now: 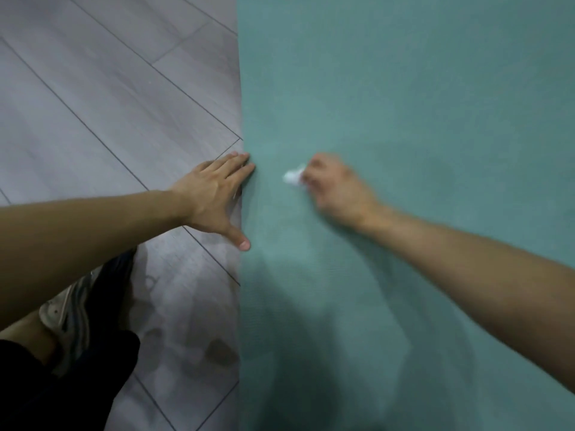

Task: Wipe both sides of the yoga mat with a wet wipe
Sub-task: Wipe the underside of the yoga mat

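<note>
Dark trousers [62,368] and a shoe [65,306] sit left of the teal yoga mat [404,104], whose long axis runs away across the floor [93,104]. Left hand [214,197] presses flat, fingers together, on the mat's left edge; blurred right hand [336,188] pinches the white wet wipe [292,177] on the mat.

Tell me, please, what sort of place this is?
Probably an indoor room, at home or in a studio: grey wood-look plank floor, a teal yoga mat spread flat on it, and a shoe beside it.

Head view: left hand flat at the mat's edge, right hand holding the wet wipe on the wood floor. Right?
Not quite. The right hand holds the wet wipe on the green yoga mat, not the floor, as the head view shows. The left hand does lie flat at the mat's edge.
</note>
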The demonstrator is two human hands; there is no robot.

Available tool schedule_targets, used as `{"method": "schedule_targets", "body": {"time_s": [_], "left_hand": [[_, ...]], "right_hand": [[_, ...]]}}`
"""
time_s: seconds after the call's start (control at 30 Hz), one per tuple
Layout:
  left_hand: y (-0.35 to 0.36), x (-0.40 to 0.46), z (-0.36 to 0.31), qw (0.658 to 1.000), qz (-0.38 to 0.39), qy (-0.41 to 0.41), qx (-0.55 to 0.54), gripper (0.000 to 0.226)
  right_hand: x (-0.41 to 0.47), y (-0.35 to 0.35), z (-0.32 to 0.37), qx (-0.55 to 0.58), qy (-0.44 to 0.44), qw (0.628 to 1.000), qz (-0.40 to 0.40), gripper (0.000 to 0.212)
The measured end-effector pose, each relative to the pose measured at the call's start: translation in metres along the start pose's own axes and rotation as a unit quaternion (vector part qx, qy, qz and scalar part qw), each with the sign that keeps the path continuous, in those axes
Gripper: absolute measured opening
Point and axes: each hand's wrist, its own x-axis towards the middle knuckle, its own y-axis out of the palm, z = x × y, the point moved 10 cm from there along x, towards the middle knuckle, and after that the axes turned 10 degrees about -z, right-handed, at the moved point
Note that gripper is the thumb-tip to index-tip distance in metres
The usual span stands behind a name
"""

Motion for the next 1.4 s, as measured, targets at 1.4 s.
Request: {"method": "schedule_targets", "body": {"time_s": [1.4], "left_hand": [[0.001,-0.005,0.031,0.985,0.169,-0.041,-0.008,0.166]], "right_hand": [[0.057,0.015,-0.065,-0.06,0.125,0.988,-0.064,0.019]]}}
